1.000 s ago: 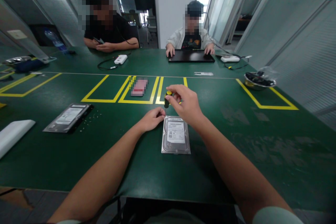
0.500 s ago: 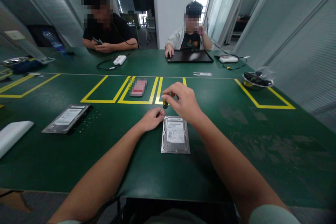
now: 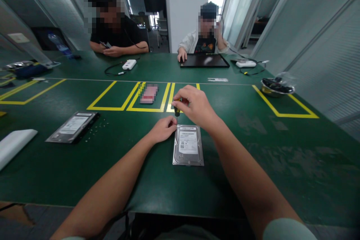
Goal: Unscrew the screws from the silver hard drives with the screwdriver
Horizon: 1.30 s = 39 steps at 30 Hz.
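Note:
A silver hard drive (image 3: 191, 146) with a white label lies flat on the green table in front of me. My right hand (image 3: 194, 103) is closed around the handle of a small yellow-and-black screwdriver (image 3: 177, 112), held upright. Its thin shaft points down at the drive's far left corner. My left hand (image 3: 163, 129) rests beside that corner, thumb and fingertips pinched together against the lower shaft. Whether they grip the shaft, a screw or the drive's edge is too small to make out.
A second hard drive (image 3: 71, 125) lies left, with several tiny screws (image 3: 97, 130) scattered beside it. Farther left is a white object (image 3: 17, 144). Yellow tape marks boxes around a pixelated phone (image 3: 149, 93). A bowl (image 3: 278, 87) stands right. Two people sit opposite, one touching a dark screen panel (image 3: 204, 60).
My right hand has shifted slightly up and turned a little on the screwdriver. The left hand and the drive stay in place; the whole view has moved slightly.

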Available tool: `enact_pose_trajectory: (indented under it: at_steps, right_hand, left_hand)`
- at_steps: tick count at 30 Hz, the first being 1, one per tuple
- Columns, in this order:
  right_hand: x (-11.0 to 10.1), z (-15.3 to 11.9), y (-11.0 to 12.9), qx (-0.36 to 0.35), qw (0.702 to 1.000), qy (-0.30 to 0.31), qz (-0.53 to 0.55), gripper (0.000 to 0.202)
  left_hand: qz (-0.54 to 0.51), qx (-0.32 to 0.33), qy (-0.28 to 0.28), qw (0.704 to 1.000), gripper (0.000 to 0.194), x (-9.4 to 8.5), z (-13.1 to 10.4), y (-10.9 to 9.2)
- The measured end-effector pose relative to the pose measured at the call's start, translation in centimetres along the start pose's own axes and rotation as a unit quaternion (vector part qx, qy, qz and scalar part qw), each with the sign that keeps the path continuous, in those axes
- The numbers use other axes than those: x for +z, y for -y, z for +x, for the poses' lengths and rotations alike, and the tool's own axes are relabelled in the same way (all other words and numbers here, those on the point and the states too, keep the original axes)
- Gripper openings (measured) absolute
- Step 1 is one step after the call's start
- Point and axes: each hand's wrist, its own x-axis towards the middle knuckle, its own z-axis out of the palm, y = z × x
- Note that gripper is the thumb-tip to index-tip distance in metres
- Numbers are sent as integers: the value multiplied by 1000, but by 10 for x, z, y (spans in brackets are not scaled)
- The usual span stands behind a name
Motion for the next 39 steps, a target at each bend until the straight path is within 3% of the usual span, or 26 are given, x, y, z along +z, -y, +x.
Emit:
enact_pose_trajectory:
  at_steps: [6,12,17,26,39]
  right_hand:
    - [1,-1,0,12,1000,13,20,4]
    - [-1,-2,2,-1,1000,12,8,2]
    - [2,-2,2,0,1000,-17,-2,14]
    - [-2,-4,3,-4,1000,2,-11,2]
    - [1,-5,1,15,999,-18,-33,11]
  left_hand:
    - [-8,3,-5,1000,20,2,-5,-1]
    - [-18,-5,-7,1000,19,3,-5,-2]
    - [-18,-13,-4,1000,19,3,-4,-2]
    - [-22,-15,7,1000,22,3,-3,0]
    - [-15,-15,16,1000,22,0,-4,0]
